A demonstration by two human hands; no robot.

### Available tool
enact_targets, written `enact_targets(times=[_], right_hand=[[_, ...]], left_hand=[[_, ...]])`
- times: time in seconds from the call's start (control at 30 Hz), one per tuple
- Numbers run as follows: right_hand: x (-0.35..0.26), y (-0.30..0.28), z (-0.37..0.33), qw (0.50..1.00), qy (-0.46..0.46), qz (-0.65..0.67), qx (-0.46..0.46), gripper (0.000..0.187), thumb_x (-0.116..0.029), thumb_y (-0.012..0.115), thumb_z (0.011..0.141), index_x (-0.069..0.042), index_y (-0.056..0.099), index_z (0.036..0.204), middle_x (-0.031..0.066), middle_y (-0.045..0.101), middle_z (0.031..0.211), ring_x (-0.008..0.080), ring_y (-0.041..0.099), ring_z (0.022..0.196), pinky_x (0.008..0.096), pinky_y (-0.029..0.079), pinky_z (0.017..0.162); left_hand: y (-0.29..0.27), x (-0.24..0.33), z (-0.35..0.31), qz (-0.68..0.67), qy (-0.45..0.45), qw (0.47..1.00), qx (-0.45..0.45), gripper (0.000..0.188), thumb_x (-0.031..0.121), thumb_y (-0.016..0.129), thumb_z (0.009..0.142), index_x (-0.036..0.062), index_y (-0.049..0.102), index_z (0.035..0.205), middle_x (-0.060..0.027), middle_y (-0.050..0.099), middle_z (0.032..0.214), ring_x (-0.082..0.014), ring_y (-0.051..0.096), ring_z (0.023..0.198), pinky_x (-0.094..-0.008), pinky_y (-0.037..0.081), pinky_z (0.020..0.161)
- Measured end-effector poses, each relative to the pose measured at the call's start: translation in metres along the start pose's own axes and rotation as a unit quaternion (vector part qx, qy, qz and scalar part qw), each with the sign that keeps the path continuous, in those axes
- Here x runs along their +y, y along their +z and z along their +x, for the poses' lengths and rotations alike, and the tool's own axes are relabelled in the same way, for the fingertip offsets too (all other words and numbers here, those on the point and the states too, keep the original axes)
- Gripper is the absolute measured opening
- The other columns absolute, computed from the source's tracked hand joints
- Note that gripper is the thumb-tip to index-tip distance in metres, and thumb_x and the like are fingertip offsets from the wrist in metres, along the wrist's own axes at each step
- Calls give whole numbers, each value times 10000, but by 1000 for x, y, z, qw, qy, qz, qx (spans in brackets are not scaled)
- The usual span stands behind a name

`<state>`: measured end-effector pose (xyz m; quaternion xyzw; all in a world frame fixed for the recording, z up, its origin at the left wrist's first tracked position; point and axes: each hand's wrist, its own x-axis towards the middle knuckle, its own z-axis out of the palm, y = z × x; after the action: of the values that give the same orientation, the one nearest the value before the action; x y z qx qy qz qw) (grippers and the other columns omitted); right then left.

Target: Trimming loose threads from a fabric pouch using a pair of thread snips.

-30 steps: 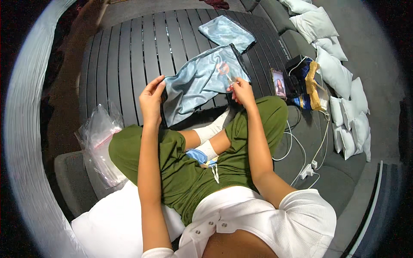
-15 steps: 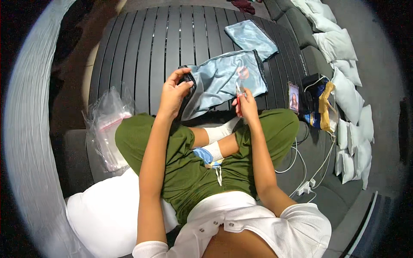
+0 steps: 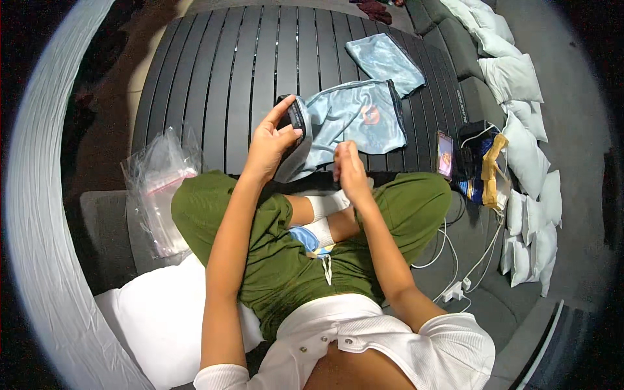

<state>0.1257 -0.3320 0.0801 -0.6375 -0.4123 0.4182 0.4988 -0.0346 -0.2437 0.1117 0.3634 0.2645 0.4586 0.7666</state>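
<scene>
I sit cross-legged at a dark slatted table (image 3: 247, 71). On it lies a light blue cloth garment (image 3: 357, 117) with a black band along its edges and a small red mark. My left hand (image 3: 268, 148) lifts the garment's near left corner and pinches its black band (image 3: 297, 116) between thumb and fingers. My right hand (image 3: 348, 168) hovers just off the garment's near edge with its fingers curled shut; nothing shows in it. A second, folded light blue cloth (image 3: 385, 57) lies farther back on the table.
Clear plastic bags (image 3: 159, 188) lie on the grey seat to my left. A phone (image 3: 445, 155), a black pouch and a yellow strap (image 3: 491, 166) sit at the right, with white cables (image 3: 458, 279) below. Several white pouches (image 3: 520, 78) line the right side.
My left hand has picked up the garment's left corner and raised it. My right hand has come off the red mark and drawn back toward me, closed.
</scene>
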Motion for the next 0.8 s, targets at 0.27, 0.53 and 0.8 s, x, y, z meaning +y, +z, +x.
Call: enact_targets(times=[0.27,0.53,0.8], right_hand=[[-24,32,0,973,-168,-158,18,244,-228,509,885,-8,405,861,111,470,577,208,478,476,325,384,472],[-26,34,5,961,-157,-224,48,300,-306,516,874,-16,439,885,164,540,577,347,575,544,396,409,454],[-41,32,6,975,-129,-172,49,280,-277,555,858,-11,481,815,80,488,525,168,475,480,307,363,436]], left_hand=[[2,-11,-2,-12,26,999,-44,619,-85,517,751,0,308,1327,-75,445,1202,-129,523,1007,-241,412,867],[4,-16,-3,-26,31,998,-57,629,-95,484,770,-6,251,1348,-95,389,1270,-157,495,1071,-261,400,895],[5,-15,-5,-47,33,994,-89,653,-95,493,777,-19,204,1358,-108,351,1306,-185,486,1097,-271,389,911]])
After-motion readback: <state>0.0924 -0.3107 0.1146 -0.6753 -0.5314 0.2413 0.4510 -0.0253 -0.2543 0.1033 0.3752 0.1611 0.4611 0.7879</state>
